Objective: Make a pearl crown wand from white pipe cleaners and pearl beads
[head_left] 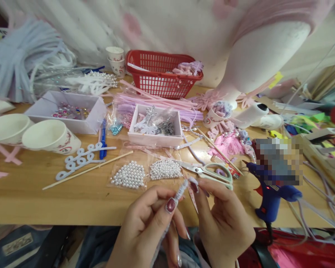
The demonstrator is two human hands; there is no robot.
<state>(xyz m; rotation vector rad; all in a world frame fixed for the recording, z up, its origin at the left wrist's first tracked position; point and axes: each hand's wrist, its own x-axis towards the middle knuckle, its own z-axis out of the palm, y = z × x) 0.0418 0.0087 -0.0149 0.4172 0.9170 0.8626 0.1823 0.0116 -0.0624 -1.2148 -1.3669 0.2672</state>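
Note:
My left hand [145, 227] pinches a pale lavender pipe cleaner [181, 191] between thumb and fingertips, just over the table's front edge. The piece looks tightly coiled or wrapped near its upper end. My right hand [225, 217] has thumb and forefinger closed on the bent tip of the same pipe cleaner. Fingers hide part of it, and its lower length runs down behind my left thumb. Right behind my hands lie scissors with pale green handles [216, 173] and two bags of white pearl beads [166, 169] [129, 175].
To the right lies a blue glue gun [270, 197] with a red light showing. Looped pipe cleaners [85, 158], a wooden stick [86, 170] and paper cups [48, 136] sit left. Farther back are a white box of trinkets [155, 139] and a red basket [163, 85].

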